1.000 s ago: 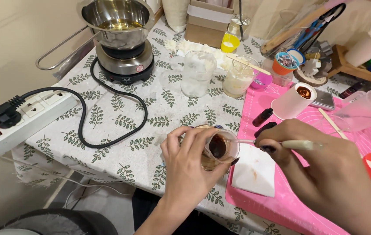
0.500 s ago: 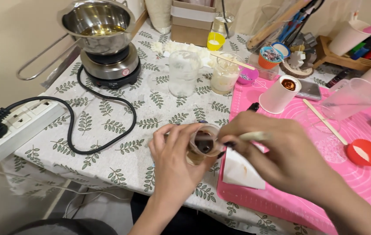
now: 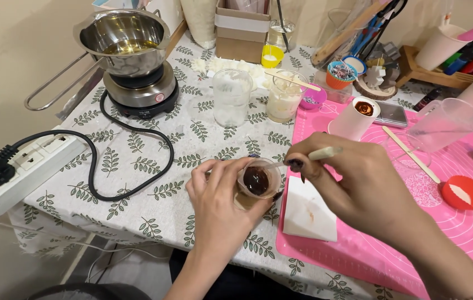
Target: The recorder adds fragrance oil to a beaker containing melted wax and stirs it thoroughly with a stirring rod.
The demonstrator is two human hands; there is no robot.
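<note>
Head view: left hand (image 3: 220, 208) cradles round clear cup (image 3: 257, 180).

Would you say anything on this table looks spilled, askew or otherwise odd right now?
Nothing is clearly spilled. The left hand holds the small clear cup of dark brown liquid tilted while the right hand works a thin tool in it. The white folded paper beside it shows faint stains.

table (image 3: 136, 161), leaf-print cloth | pink mat (image 3: 469, 222) | hotplate (image 3: 142, 94) | power strip (image 3: 25, 166)
</note>
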